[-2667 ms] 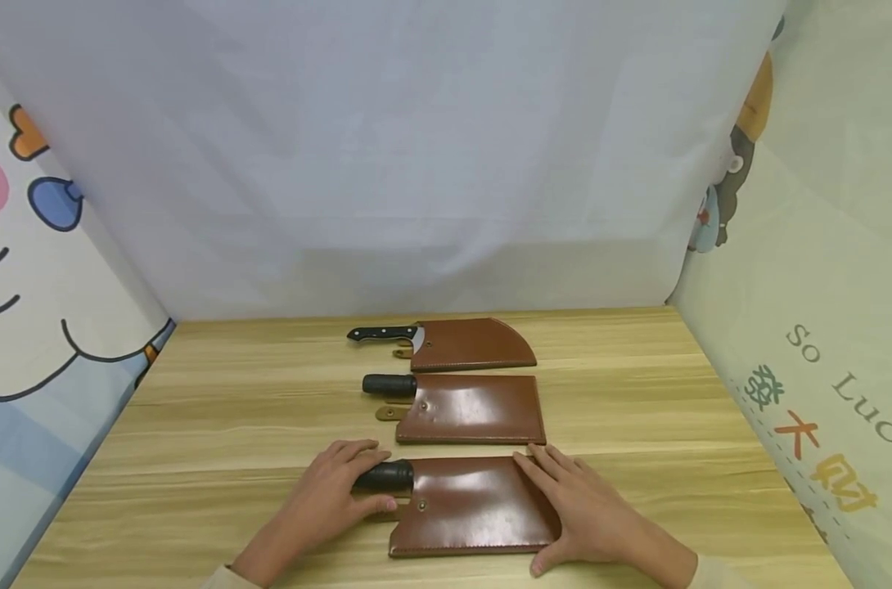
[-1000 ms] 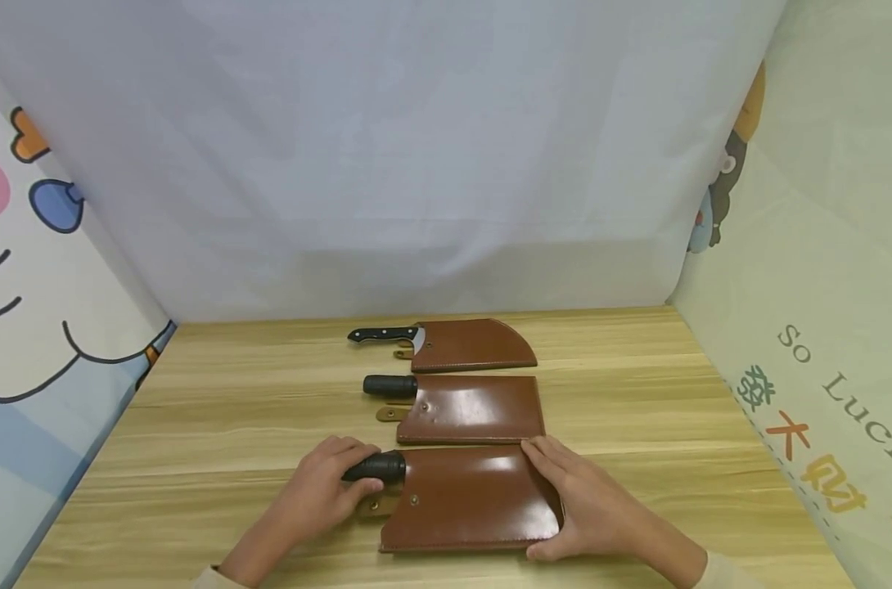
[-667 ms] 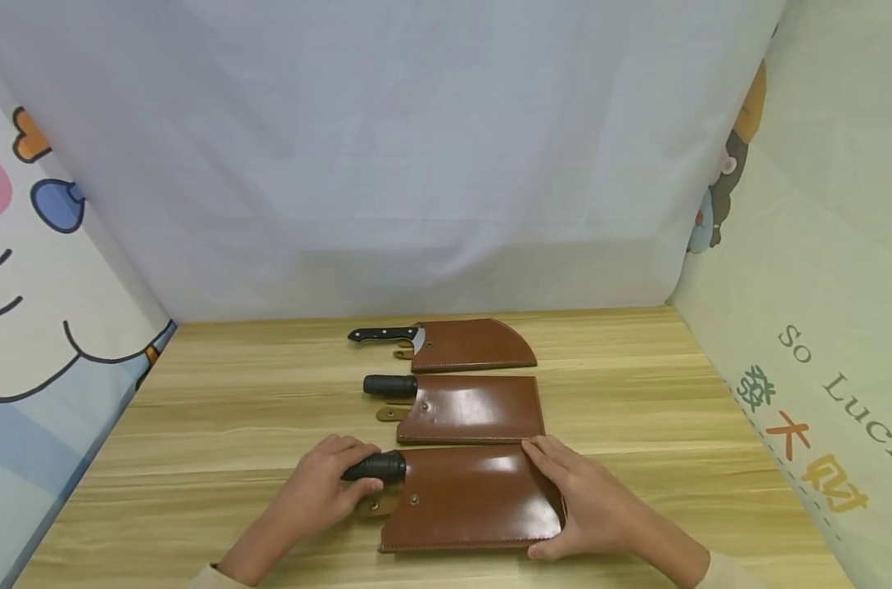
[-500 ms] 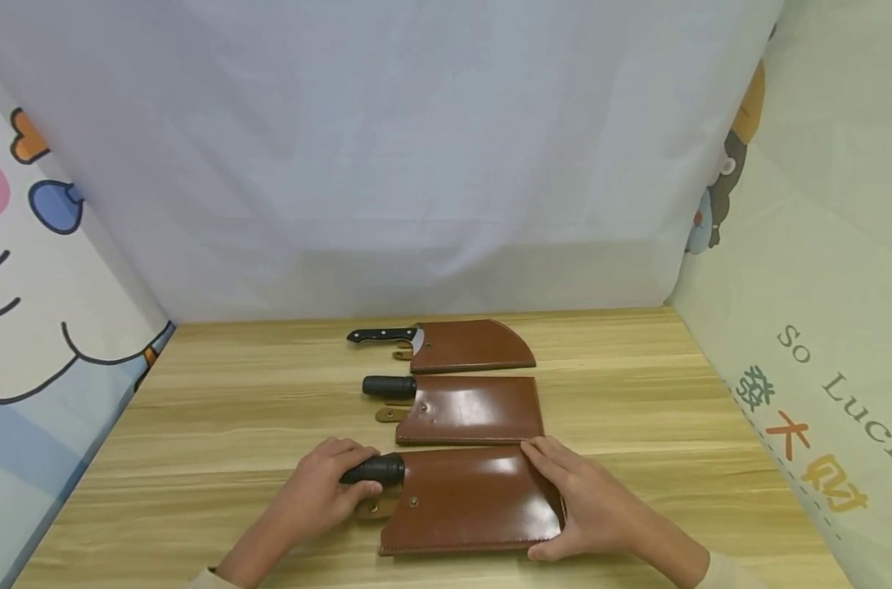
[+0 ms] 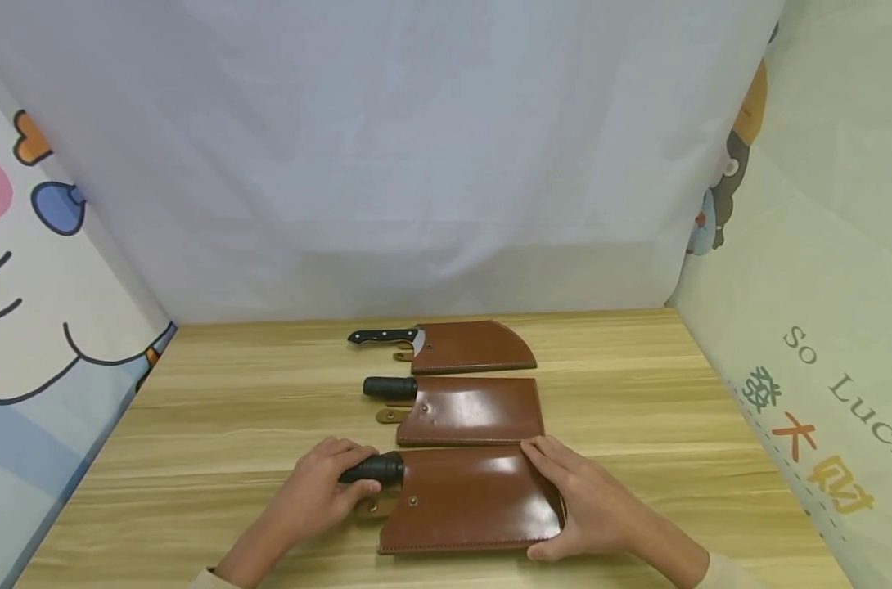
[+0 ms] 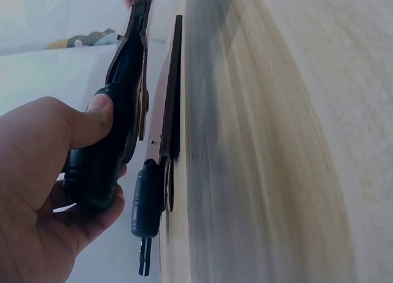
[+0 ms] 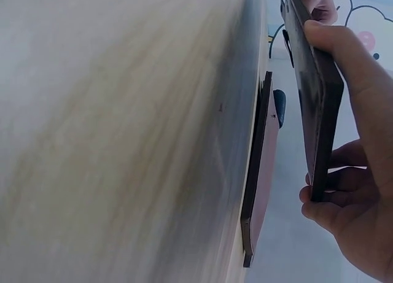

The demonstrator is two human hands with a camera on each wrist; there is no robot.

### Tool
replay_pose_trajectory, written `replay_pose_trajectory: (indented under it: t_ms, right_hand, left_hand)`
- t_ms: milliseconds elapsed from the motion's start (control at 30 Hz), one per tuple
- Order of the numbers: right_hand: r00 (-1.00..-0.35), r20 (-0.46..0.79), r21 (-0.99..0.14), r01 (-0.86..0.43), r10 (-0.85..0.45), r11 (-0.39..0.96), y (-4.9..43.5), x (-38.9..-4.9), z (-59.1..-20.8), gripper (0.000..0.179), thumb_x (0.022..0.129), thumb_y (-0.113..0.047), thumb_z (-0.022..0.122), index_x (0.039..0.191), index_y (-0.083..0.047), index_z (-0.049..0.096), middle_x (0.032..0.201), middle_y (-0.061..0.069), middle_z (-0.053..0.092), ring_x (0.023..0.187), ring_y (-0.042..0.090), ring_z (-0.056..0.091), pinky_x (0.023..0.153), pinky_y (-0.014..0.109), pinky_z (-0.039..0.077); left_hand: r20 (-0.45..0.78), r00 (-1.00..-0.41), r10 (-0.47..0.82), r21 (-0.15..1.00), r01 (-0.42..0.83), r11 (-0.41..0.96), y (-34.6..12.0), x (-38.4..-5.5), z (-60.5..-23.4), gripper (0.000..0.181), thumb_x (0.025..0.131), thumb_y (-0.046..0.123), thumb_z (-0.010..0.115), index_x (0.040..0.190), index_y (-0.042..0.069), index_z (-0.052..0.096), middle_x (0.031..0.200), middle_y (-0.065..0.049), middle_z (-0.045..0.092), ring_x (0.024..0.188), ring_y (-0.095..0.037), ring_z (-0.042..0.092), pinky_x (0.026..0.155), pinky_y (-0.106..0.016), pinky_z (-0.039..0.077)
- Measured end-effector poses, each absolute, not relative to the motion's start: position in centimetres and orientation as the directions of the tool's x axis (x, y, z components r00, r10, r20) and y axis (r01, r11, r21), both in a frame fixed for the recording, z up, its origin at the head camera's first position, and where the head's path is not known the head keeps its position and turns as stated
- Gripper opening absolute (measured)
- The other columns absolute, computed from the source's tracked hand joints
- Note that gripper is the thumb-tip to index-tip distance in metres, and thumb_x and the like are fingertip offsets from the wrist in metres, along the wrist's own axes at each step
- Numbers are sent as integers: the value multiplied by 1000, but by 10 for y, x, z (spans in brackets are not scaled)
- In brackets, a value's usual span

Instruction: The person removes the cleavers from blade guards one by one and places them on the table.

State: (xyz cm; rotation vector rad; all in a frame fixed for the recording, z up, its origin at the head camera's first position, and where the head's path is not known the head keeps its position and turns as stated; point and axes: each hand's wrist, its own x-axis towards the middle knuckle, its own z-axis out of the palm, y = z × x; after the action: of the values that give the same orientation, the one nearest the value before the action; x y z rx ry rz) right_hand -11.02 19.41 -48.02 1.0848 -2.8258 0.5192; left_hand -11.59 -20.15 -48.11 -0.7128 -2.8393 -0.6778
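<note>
Nearest the person is a cleaver in a brown leather sheath point(image 5: 471, 499). The left hand point(image 5: 317, 487) grips its black handle point(image 5: 380, 469), thumb on one side and fingers on the other, as the left wrist view shows. At the blunt end, the right hand point(image 5: 589, 507) pinches the sheath between thumb and fingers. Both wrist views show this cleaver raised off the wooden table. A tan strap point(image 5: 374, 508) with a snap sticks out below the handle. The blade is hidden inside the leather.
Just behind lies a second sheathed cleaver point(image 5: 475, 409) with a black handle. Farther back rests a sheathed knife point(image 5: 475, 343) with a riveted handle and a curved sheath end. A white cloth point(image 5: 431, 164) hangs behind the table point(image 5: 254, 409); printed cloths flank it.
Since the earliest frame, both hands have taken hold of the near cleaver at its ends and lifted it slightly off the table. Over the last second, it has hardly moved.
</note>
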Motion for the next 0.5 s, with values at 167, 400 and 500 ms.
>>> replay_pose_trajectory:
  t_ms: [167,400,500]
  right_hand:
    - [-752,171,-297,-655,-636,695,194,-111,-481,123,63,-71,86,152,3,43,154,21,47,140,40,47,107,51,47]
    - [-751,177,-293,-657,-636,695,197,-111,-483,122,64,-72,85,151,3,44,153,21,47,139,41,48,105,52,48]
    - [-759,174,-296,-648,-627,702,198,-112,-483,123,63,-72,85,152,2,44,154,20,47,140,39,47,106,52,48]
  left_hand:
    - [226,-881,416,396,473,787,-201,-117,-481,42,87,36,81,120,12,75,108,4,72,98,-16,64,84,-40,56]
    - [248,-873,419,383,486,786,-203,-119,-484,42,87,36,81,120,11,75,108,3,73,99,-17,65,84,-40,56]
    - [270,-873,407,376,484,790,-205,-119,-486,42,85,35,83,119,10,76,107,1,74,98,-17,66,83,-40,57]
